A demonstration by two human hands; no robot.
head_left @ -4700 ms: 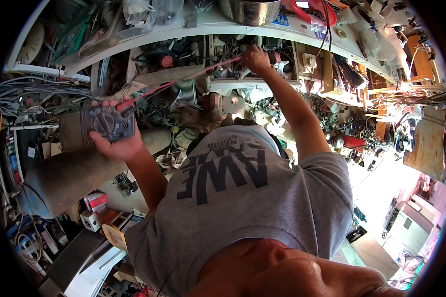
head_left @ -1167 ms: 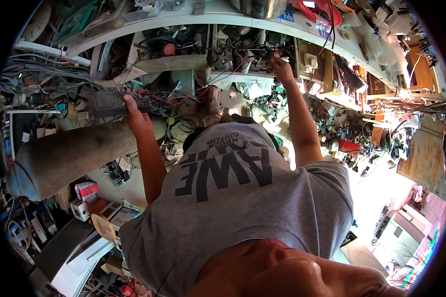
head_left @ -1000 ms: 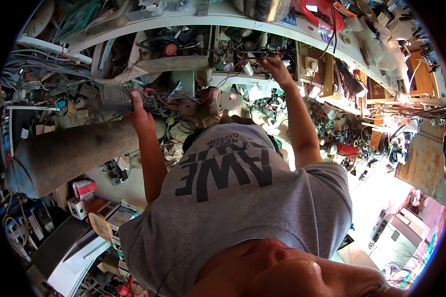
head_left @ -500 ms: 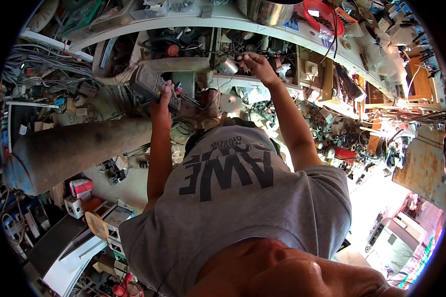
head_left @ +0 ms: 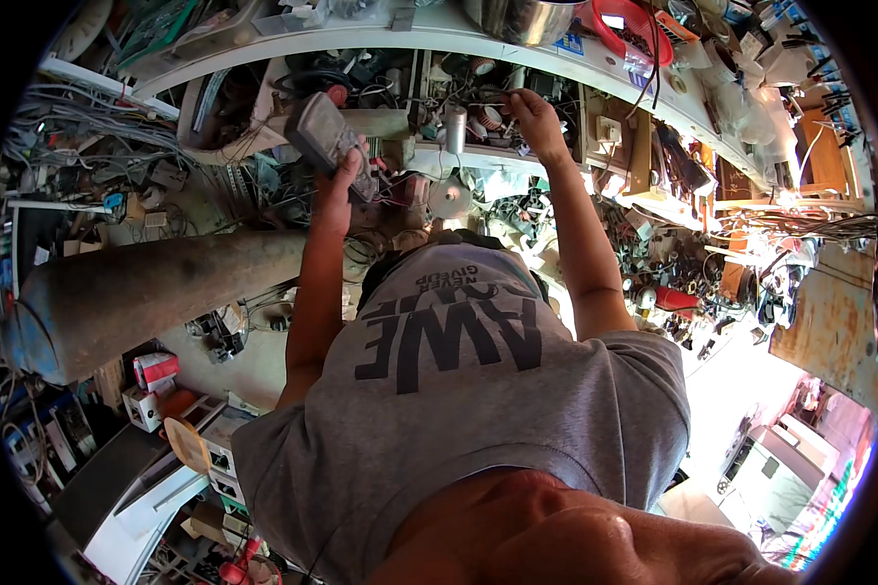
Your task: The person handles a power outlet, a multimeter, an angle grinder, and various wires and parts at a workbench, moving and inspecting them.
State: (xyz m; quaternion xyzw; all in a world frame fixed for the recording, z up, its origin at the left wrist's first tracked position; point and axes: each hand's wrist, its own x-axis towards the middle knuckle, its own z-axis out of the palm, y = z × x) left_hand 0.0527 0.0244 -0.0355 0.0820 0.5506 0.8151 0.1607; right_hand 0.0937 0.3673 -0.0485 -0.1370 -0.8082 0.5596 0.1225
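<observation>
My left hand (head_left: 341, 180) is closed around a dark, boxy multimeter (head_left: 317, 132), its display end tilted up and to the left. Thin leads trail off its lower right side. Over the parts bin, the fingers of my right hand (head_left: 538, 125) pinch a thin wire (head_left: 493, 103) that runs left from the fingertips. A silver metal cylinder (head_left: 456, 132), which looks like a capacitor, stands out left of that hand, near the wire's far end. Whether the wire joins the cylinder cannot be made out.
Partitioned bins (head_left: 429, 78) hold jumbled electrical parts below a white shelf edge (head_left: 361, 41). A red basket (head_left: 644, 54) and a metal pot (head_left: 527, 19) are on the shelf. At left lie a large rusty cylinder (head_left: 156, 292) and heaped cables (head_left: 78, 127).
My left hand has lifted and turned the multimeter slightly, shifting it right. My right hand has moved right, away from the silver cylinder, which now looks more upright.
</observation>
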